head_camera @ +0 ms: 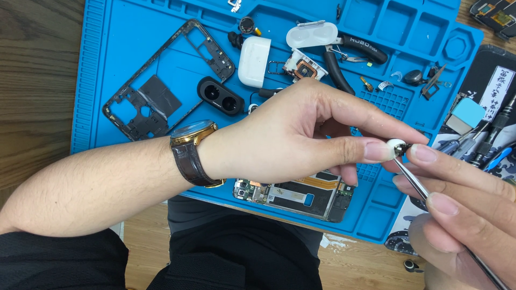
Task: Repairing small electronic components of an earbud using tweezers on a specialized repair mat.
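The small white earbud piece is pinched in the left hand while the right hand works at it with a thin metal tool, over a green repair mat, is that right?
Not quite. The head view shows a blue repair mat, not green. The rest holds: the left hand pinches the small white earbud piece while the right hand works at it with the thin metal tool.

Brown wooden tabletop [37, 80], blue work mat [134, 48] on it, even bright light

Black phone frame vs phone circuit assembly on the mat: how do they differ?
The black phone frame is an open skeleton lying tilted at the mat's far left; the phone circuit assembly is filled with boards and flex, lying at the near edge, partly under the left hand. Both rest flat on the blue mat.
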